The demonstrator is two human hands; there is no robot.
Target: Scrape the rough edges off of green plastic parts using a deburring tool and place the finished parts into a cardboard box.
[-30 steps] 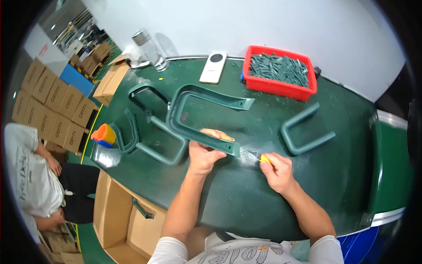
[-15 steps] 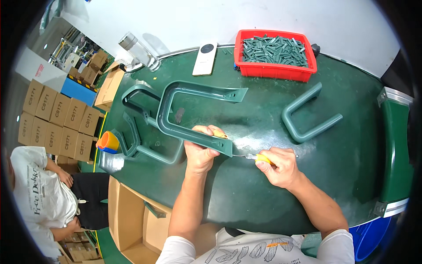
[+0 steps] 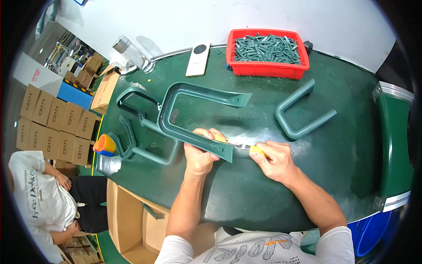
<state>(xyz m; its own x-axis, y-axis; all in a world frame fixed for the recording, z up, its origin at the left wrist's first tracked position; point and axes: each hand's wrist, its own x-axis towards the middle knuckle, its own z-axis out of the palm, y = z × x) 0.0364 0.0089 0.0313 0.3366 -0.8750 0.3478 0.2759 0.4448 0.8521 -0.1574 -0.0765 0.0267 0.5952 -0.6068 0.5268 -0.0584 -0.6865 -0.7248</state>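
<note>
My left hand [image 3: 200,152] grips one leg of a dark green U-shaped plastic frame [image 3: 182,93] that lies on the green table [image 3: 246,193]. My right hand [image 3: 274,159] holds a small utility knife with a yellow handle [image 3: 255,150]. Its blade touches the end of the frame leg, just right of my left hand. Both forearms come in from the bottom edge.
A red bin [image 3: 267,67] of small green parts stands at the back. Another green U-shaped frame [image 3: 303,111] lies to the right, more frames [image 3: 132,127] to the left. A white remote-like device [image 3: 198,59], a clear bottle [image 3: 132,53], an orange cup [image 3: 104,144]. A seated person [image 3: 39,202] and cardboard boxes [image 3: 129,220] are at left.
The camera view shifted slightly. My hands stay on the frame leg and the knife, with the blade still at the leg's end.
</note>
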